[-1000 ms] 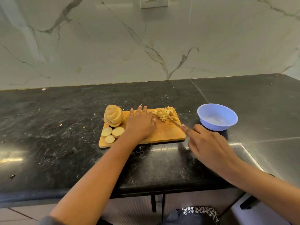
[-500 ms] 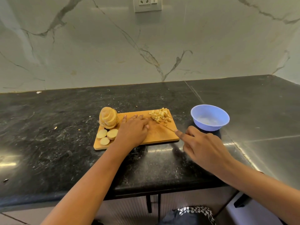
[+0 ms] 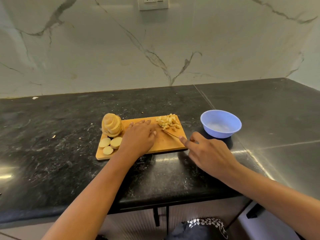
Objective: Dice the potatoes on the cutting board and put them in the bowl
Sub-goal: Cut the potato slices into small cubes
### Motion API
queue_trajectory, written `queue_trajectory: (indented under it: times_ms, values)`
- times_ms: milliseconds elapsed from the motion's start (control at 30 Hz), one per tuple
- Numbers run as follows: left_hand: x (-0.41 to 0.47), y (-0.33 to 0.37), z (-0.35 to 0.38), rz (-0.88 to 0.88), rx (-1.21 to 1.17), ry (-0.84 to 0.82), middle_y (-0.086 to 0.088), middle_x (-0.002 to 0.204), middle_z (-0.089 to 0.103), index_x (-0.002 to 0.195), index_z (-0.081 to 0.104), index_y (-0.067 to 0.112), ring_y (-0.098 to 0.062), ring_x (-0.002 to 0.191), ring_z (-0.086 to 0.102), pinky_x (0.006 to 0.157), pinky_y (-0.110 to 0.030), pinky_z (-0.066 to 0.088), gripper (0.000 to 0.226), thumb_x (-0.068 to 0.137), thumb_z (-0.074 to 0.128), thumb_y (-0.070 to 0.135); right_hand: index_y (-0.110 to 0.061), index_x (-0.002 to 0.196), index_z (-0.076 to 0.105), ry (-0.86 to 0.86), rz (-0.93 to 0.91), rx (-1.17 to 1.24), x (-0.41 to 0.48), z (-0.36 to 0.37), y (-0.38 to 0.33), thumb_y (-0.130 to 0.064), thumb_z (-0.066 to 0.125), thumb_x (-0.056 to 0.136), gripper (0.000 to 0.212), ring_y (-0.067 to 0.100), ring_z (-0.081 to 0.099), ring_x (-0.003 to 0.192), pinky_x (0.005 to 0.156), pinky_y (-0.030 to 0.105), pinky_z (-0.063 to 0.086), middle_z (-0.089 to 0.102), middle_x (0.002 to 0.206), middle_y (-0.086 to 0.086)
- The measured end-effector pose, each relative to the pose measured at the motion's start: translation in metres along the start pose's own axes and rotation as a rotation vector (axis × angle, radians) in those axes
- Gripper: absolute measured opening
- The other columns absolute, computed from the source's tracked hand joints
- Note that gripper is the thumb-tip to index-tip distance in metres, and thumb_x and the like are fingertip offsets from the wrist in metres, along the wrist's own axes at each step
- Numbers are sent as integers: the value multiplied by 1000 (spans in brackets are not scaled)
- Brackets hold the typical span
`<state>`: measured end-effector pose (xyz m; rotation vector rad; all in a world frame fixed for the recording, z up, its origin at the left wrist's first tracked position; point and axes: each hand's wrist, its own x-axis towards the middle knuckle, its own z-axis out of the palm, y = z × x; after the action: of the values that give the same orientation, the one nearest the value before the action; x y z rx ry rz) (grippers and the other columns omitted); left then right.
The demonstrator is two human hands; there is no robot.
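Potato dice (image 3: 167,122) sit heaped at the far right corner of the wooden cutting board (image 3: 162,146), pale little cubes lying against one another. Just on their near side rests the tip of a knife (image 3: 170,134), its thin blade slanting low across the wood toward the person's right hand (image 3: 209,153). That hand is closed round the handle (hidden inside the grip), with the forefinger stretched out along the back of the blade, above the board's near right corner. The left hand (image 3: 138,137) lies palm down on the middle of the board, fingers straight and close together, pointing toward the wall and grasping nothing; whether any potato lies beneath it I cannot tell. At the board's far left corner stands a sliced potato (image 3: 112,125), its rounds leaning on one another in a fanned stack, and just in front of it three loose slices (image 3: 110,143) lie flat on the wood, beside the left wrist. To the right of the board, apart from it, a light blue bowl (image 3: 220,132) stands upright on the black countertop (image 3: 52,153), its inside showing a faint pale sheen. The countertop is speckled, with a few small crumbs scattered left of the board. Behind it rises a white marble wall (image 3: 86,58) with grey veins, and a socket plate (image 3: 153,3) sits at the top edge. Below the counter's front edge a dark patterned cloth (image 3: 206,226) shows.
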<state>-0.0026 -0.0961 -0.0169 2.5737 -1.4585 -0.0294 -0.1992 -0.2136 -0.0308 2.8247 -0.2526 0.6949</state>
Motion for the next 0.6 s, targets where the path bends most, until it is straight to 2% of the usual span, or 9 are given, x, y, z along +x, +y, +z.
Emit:
queue_trajectory:
  times_ms: [67,133,267,367,433,533,600]
  values:
    - [-1,1,-1,19,12,-24,5,156,24,144,37,31,-16,145,18,118,-42,10,42,102,34,35,-13,118,67,-12,41,9,3,3,5,-17,75,74,45,13,36,36,32,23,20,55,76,3]
    - [-1,2,-2,43,28,-48,8,156,23,143,37,34,-15,145,17,119,-44,10,42,102,34,36,-12,115,69,18,76,1,0,0,10,-13,72,76,39,17,43,37,33,22,20,55,74,3]
    - [0,8,1,92,60,-78,9,157,19,145,32,35,-14,145,13,119,-46,7,43,102,30,33,-12,112,70,98,78,-6,-14,-8,13,-20,52,81,37,18,45,38,36,20,19,59,74,2]
    - [0,11,5,95,45,-53,10,157,21,145,33,34,-13,145,14,118,-47,5,44,101,28,29,-14,112,70,96,62,22,-18,-10,8,-27,37,84,46,15,31,36,34,21,20,58,74,1]
    - [-1,7,4,55,-28,26,11,153,29,141,42,34,-12,143,22,119,-45,10,42,101,31,28,-14,112,71,88,49,36,-17,-10,6,-28,36,84,47,13,26,38,33,22,21,57,73,1]
    - [-3,1,0,7,-142,199,9,145,45,133,54,32,-13,132,41,110,-36,31,37,98,41,28,-15,112,71,84,59,44,-14,-9,6,-26,37,83,46,16,39,36,33,22,22,58,76,1]
    - [-5,2,-2,64,-176,212,8,148,41,137,49,31,-13,135,36,107,-31,32,40,98,42,25,-16,111,71,97,57,23,-14,-9,8,-25,39,83,44,17,45,39,35,19,21,59,77,1]
